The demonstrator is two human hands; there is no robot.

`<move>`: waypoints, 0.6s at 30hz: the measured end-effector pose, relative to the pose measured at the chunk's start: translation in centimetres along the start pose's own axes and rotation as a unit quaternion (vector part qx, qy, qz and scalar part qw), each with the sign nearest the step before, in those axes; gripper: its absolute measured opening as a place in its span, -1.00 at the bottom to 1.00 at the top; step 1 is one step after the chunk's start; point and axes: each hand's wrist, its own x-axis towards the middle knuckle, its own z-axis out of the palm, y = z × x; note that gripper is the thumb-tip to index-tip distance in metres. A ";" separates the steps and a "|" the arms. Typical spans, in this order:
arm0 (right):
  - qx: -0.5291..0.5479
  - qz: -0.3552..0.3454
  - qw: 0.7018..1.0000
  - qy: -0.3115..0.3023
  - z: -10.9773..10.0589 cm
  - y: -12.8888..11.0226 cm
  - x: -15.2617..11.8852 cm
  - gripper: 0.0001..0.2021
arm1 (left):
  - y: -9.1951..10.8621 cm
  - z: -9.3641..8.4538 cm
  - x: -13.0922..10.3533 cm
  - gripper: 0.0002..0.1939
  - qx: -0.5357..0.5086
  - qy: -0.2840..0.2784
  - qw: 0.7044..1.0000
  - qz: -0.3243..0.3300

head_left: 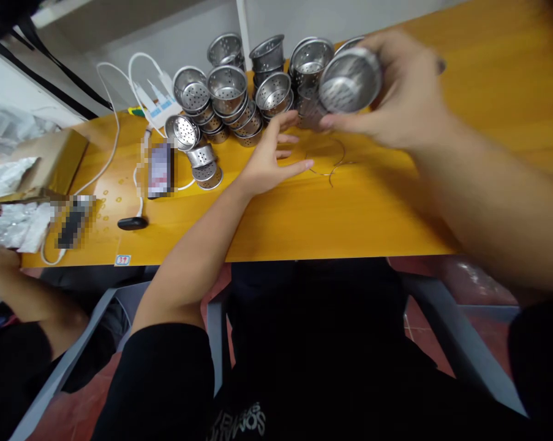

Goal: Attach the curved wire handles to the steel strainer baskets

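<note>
My right hand grips a perforated metal cup, blurred by motion, with its mouth tilted toward me. My left hand hovers over the table with fingers spread and nothing in them, near the front of the metal cups. Stacks of the same perforated cups stand behind both hands, among them a middle stack and a taller-looking one partly hidden by the held cup. Thin curved wires lie on the yellow table below my hands.
Left of the stacks are a white power strip with cables, a phone and a small black device. Farther left lie a second phone, a cardboard box and plastic bags. Another person's arm rests at the left edge.
</note>
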 end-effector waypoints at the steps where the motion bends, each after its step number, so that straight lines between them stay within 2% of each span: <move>1: 0.063 -0.027 0.998 -0.010 1.4 -0.1 -0.5 -0.32 | -0.6 0.2 0.2 0.04 0.006 -0.009 1.000 0.022; 2: 0.109 -0.016 0.993 -0.036 2.7 -0.2 -1.0 -0.29 | -1.1 0.4 0.4 0.06 0.015 -0.003 0.999 0.044; 4: 0.120 0.005 0.991 -0.063 4.2 -0.2 -1.6 -0.31 | -2.1 0.5 0.8 0.07 0.031 0.018 0.996 0.080; 6: 0.108 0.027 0.992 -0.062 4.1 0.0 -1.7 -0.37 | -2.6 0.2 0.9 0.06 0.052 0.015 0.995 0.081; 9: 0.033 0.039 0.999 -0.014 1.2 1.0 -1.3 -0.45 | -2.7 -0.4 0.9 0.02 0.069 0.011 0.996 0.056; 11: -0.090 0.061 0.994 0.017 -1.5 1.8 -1.0 -0.40 | -2.6 -0.7 0.8 0.00 0.068 0.016 0.996 0.047; 12: -0.150 0.093 0.984 0.028 -2.8 2.3 -1.0 -0.38 | -2.6 -0.7 0.7 0.00 0.067 0.017 0.997 0.046; 15: -0.246 0.239 0.937 -0.066 -5.4 3.5 -1.2 -0.38 | -2.6 -0.7 0.7 -0.01 0.061 0.022 0.996 0.053; 18: -0.293 0.288 0.900 -0.145 -6.1 4.7 -1.5 -0.30 | -2.7 -0.8 0.8 -0.05 0.054 0.029 0.996 0.060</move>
